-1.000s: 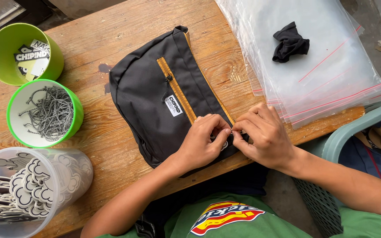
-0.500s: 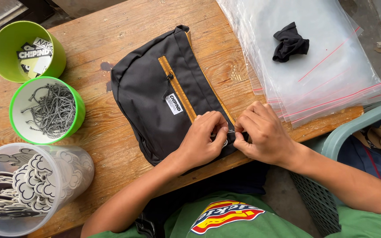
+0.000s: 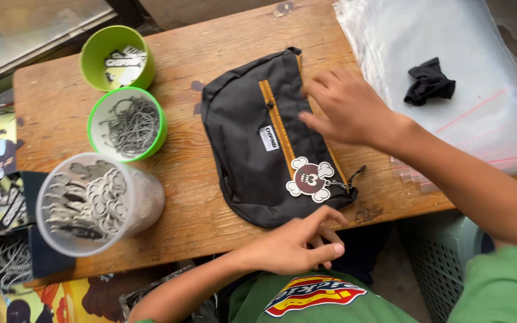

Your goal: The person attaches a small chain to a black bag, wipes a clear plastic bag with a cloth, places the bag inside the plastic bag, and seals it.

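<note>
Dark grey fabric pouch with an orange zipper (image 3: 252, 143) lay flat mid wooden surface (image 3: 198, 209), a skull-shaped keychain tag (image 3: 310, 179) hanging at its zip end. Right hand (image 3: 345, 107) rested on the pouch, fingers spread, gripping nothing. Left hand (image 3: 297, 242) sat at the near edge, fingers loosely curled, empty. Green cup of printed labels (image 3: 118, 57), green cup of thin metal chains (image 3: 128, 122), clear tub of tags (image 3: 94, 203) stood left.
</note>
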